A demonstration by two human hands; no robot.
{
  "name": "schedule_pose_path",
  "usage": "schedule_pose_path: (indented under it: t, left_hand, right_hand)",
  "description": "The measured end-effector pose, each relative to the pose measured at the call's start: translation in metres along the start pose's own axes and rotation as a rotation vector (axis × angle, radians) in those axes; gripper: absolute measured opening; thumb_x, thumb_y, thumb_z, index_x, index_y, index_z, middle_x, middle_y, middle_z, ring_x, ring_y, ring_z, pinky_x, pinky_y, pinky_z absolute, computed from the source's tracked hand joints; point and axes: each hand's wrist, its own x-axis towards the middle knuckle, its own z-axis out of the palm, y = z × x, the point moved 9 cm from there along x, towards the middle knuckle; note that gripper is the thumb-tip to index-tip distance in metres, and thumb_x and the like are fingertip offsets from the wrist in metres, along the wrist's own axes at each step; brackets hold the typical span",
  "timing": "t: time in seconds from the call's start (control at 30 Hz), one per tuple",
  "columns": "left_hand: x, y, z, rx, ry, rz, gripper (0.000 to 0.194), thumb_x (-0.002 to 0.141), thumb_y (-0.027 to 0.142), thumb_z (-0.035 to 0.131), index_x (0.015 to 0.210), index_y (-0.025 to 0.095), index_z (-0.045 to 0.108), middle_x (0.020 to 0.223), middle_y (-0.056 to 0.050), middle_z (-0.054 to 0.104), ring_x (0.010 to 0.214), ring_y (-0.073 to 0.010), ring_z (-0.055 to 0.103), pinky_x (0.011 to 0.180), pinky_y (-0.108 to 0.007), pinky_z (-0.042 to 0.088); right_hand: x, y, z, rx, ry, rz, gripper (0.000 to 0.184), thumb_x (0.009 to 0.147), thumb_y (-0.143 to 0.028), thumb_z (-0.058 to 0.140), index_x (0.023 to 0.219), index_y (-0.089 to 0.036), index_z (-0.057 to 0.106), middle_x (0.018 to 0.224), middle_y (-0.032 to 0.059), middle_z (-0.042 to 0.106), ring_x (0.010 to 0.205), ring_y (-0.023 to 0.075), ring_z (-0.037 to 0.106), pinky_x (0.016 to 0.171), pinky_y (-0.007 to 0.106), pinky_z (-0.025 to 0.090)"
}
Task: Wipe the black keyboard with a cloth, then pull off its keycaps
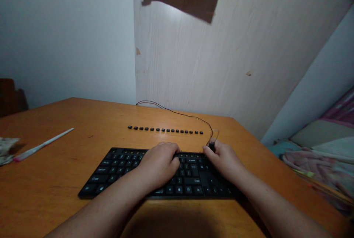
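Observation:
A black keyboard (190,181) lies flat on the wooden table in front of me. Along its top row, small pale spots show where key sockets are bare. My left hand (160,164) rests across the middle of the keyboard, fingers curled at its back edge and thumb bent over the keys. Above the keyboard's right end, my right hand (225,158) pinches a small black keycap puller (211,146), its thin wire loop pointing up and away. Beyond the keyboard, several black keycaps (163,130) stand in a straight row.
A thin black cable (182,113) runs from the table's back edge towards my right hand. To the left lies a white stick-like thing (47,143) with a pink end, beside a crumpled pale cloth (7,149). A wall stands behind the table (96,120); bedding (312,164) is at right.

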Motion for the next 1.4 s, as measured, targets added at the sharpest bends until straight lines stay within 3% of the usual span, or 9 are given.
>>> schedule_pose_path:
  t: [0.23,0.6,0.83,1.0,1.2,1.4]
  left_hand:
    - [0.0,0.0,0.001,0.007,0.003,0.01,0.025,0.083,0.025,0.049,0.1,0.021,0.066,0.1,-0.009,0.068,0.096,-0.0254,0.061,0.083,-0.037,0.047]
    - [0.0,0.002,0.0,0.016,-0.03,0.0,0.029,0.082,0.026,0.05,0.103,0.022,0.068,0.105,-0.008,0.069,0.1,-0.0259,0.061,0.086,-0.037,0.047]
    - [-0.001,0.005,0.0,0.033,-0.045,0.016,0.027,0.081,0.025,0.051,0.1,0.021,0.07,0.102,-0.009,0.067,0.098,-0.0265,0.061,0.085,-0.038,0.048]
    - [-0.001,0.005,0.001,0.019,-0.018,0.043,0.024,0.084,0.029,0.052,0.099,0.02,0.069,0.099,-0.009,0.067,0.096,-0.0258,0.061,0.084,-0.038,0.047]
    - [0.0,0.008,-0.008,-0.243,0.146,0.072,0.03,0.089,0.035,0.052,0.11,0.018,0.065,0.108,-0.009,0.067,0.102,-0.0232,0.06,0.09,-0.036,0.046]
    - [0.0,0.019,0.014,-0.793,-0.009,-0.015,0.032,0.084,0.029,0.059,0.113,0.015,0.058,0.087,-0.003,0.065,0.075,-0.0137,0.06,0.068,-0.026,0.048]
  right_hand:
    - [0.006,0.016,-0.002,0.085,0.062,0.064,0.022,0.084,-0.032,0.049,0.067,-0.02,0.054,0.064,0.001,0.061,0.062,0.0174,0.057,0.057,0.027,0.035]
    - [0.005,0.018,-0.008,0.131,0.148,0.089,0.023,0.081,-0.031,0.049,0.061,-0.022,0.051,0.056,-0.0016,0.055,0.056,0.0166,0.053,0.053,0.027,0.034]
    - [0.006,0.03,-0.032,0.345,0.275,0.203,0.026,0.082,-0.04,0.055,0.065,-0.022,0.049,0.055,-0.0016,0.055,0.051,0.0156,0.052,0.049,0.026,0.036]
    - [0.001,0.019,-0.035,0.504,0.246,0.222,0.031,0.083,-0.046,0.059,0.067,-0.021,0.05,0.055,-0.0003,0.058,0.05,0.0145,0.053,0.048,0.024,0.036]
    - [-0.01,-0.011,-0.024,0.654,0.174,0.102,0.032,0.087,-0.047,0.058,0.071,-0.021,0.051,0.057,-0.0023,0.057,0.051,0.0122,0.048,0.05,0.023,0.036]
    - [-0.021,-0.035,-0.018,0.699,0.152,0.038,0.032,0.089,-0.045,0.058,0.069,-0.021,0.05,0.059,-0.0026,0.055,0.053,0.0125,0.048,0.052,0.023,0.037]
